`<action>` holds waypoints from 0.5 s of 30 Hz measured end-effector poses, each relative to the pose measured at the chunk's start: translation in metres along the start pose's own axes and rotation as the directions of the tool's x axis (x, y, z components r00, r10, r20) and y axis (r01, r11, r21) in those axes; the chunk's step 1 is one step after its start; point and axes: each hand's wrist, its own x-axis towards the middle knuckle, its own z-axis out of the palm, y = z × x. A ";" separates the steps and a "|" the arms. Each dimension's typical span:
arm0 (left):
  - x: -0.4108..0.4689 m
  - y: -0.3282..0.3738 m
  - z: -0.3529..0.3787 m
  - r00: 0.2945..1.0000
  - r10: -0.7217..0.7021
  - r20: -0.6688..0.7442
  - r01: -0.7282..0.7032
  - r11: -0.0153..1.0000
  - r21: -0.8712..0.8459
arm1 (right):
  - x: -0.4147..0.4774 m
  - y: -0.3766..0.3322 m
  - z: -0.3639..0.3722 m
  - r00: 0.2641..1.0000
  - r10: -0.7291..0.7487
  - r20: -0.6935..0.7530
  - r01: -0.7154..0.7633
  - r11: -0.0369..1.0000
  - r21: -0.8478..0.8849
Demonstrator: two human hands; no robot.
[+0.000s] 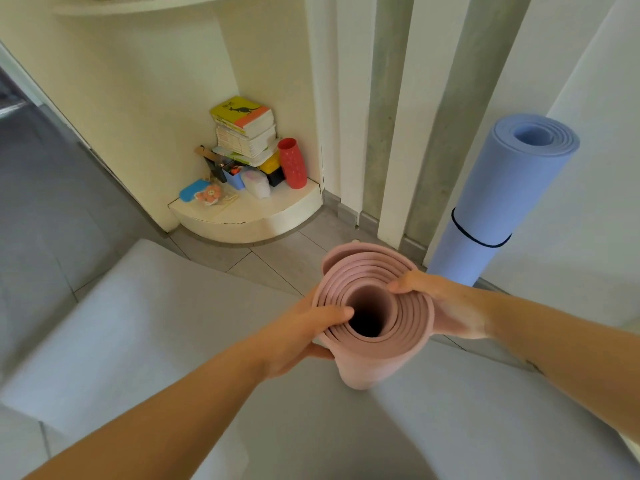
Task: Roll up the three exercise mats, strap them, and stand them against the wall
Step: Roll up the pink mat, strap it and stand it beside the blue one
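Below and around both hands, a grey mat [156,323] lies spread flat over the tiled floor [270,261], its far corner reaching well ahead of the left hand. Ahead and to the right of the hands rises a white wall [588,168]. A blue mat [498,202] stands rolled against it, upright with a slight lean, just beyond the right hand. A thin black strap [464,233] circles its lower half.

Between the 2 hands is the pink mat [391,362], rolled into a tube and held on end, so the spiral of its layers and its dark hollow core face upward. Its lower end hangs over the grey mat (whether it touches cannot be told).

The left hand [294,337] grips the roll from the left, fingers curled round the outside and thumb hooked over the top edge toward the core. The right hand [450,306] clasps the opposite side, thumb lying across the upper rim and palm against the outer wrap.

Farther ahead, to the left of the hands, a low curved ledge [249,220] sits in a corner. On it is a stack of books [246,129], the top one yellow, with a red bottle [292,164] upright just to its right. Small blurred items lie in front of the stack.
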 end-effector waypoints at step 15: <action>0.000 0.031 0.016 0.995 0.060 -0.078 -0.018 0.893 0.449 | -0.018 -0.051 0.000 0.986 0.165 -0.030 -0.161 0.882 -0.442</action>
